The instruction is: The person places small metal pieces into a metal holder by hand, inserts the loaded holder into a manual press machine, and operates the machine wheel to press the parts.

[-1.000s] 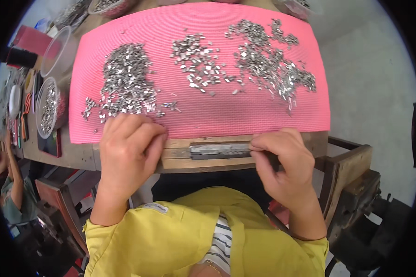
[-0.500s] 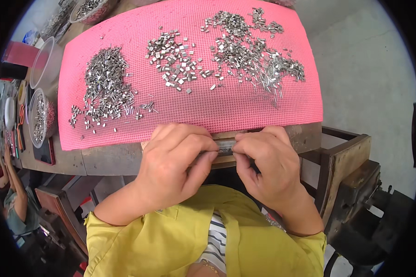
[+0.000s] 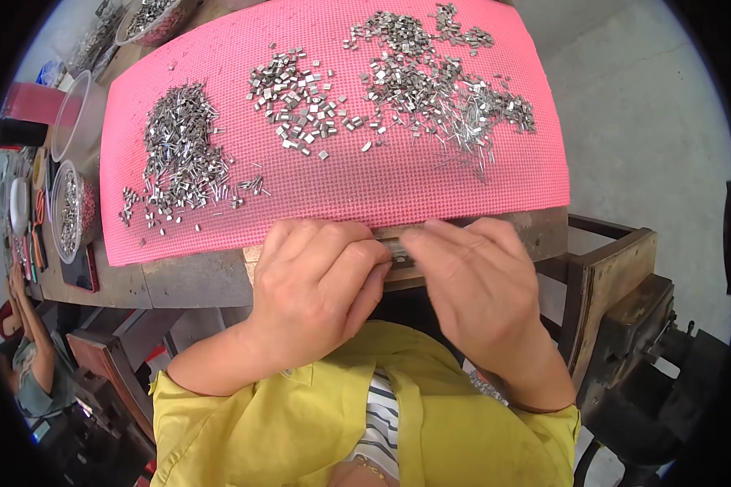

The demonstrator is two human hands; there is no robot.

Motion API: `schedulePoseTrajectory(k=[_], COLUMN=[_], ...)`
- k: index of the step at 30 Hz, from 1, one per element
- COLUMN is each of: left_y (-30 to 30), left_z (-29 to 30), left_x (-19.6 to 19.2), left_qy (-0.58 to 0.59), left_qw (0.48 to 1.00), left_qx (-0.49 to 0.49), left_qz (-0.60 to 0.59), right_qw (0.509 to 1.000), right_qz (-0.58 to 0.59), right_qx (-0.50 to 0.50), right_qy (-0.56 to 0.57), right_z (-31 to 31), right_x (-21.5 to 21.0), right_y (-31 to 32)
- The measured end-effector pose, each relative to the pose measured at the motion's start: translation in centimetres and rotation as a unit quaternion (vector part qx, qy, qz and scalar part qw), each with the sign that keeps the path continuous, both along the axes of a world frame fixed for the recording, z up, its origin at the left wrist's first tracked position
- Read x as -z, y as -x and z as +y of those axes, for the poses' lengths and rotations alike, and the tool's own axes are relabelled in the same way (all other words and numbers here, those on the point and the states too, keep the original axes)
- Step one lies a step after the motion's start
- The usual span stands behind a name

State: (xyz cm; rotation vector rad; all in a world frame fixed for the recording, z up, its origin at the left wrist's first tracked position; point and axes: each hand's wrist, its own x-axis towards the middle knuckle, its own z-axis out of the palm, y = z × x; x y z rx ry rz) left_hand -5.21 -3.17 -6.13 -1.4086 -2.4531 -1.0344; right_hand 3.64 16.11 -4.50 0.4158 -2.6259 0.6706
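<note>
My left hand [image 3: 317, 280] is closed at the front edge of the table, its thumb and forefinger pressed together. Whatever those fingertips hold is hidden. Between my hands lies a narrow metal fixture [image 3: 400, 254], mostly covered by fingers. Over its right end bends my right hand [image 3: 481, 288], its fingers smeared by motion and its thumb out of sight. Just beyond both hands is a pink woven-textured mat [image 3: 300, 191], bearing small metal parts: a heap of pins and little blocks [image 3: 179, 146], a looser group of blocks [image 3: 296, 101], and a mixed spread [image 3: 430, 89].
Clear plastic bowls [image 3: 71, 213] of metal parts stand left of the mat, beside a phone [image 3: 80, 269]. A wooden frame [image 3: 609, 276] and dark machine [image 3: 650, 365] are at the right. Another person's arm [image 3: 39, 341] shows at the far left.
My right hand has shifted, its fingers now reaching further over the fixture with the pinch no longer visible. The left fingers have curled closer together. The view has shifted slightly.
</note>
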Motion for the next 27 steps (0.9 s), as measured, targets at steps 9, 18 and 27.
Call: schedulePoseTrajectory(k=[9,18,27], left_y=[-0.6,1.2,5.0], left_z=[0.8,-0.9,-7.7], left_x=[-1.5,-2.4,-1.7], left_qy=[0.059,0.025,0.037], left_qw=[0.997,0.998,0.961], left_qx=[-0.006,-0.003,-0.274], left_qz=[0.057,-0.058,0.003], right_qw=[0.995,0.985,0.974], right_qz=[-0.005,-0.027,-0.033], right_qx=[0.088,0.162,0.221], right_qy=[0.053,0.055,-0.043], right_z=[2.5,4.0,1.8], right_x=[-0.9,0.5,0.6], right_y=[-0.7,1.9,4.2])
